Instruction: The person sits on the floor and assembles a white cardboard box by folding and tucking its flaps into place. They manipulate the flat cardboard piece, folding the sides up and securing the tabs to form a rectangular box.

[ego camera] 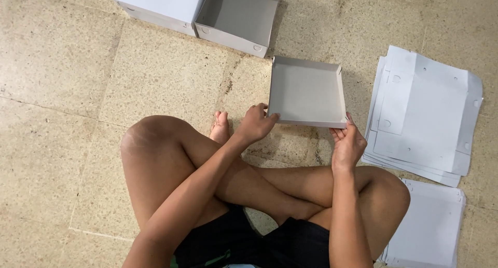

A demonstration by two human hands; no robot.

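The shallow grey cardboard tray [306, 91] is held just above the floor [62, 81], in front of the crossed legs. Its near edge is pinched at the left corner by the left hand [255, 124] and at the right corner by the right hand [346, 143], both closed on it and equally near.

Probably a home or small workshop used for box making, though little shows. A speckled beige tiled floor [62, 91] fills the frame, with stacked flat white cardboard blanks [423, 117] at right and finished boxes [199, 8] at the top.

Speckled tile floor [62, 65] — two finished boxes [199, 8], flat cardboard stacks [423, 112] lying on it.
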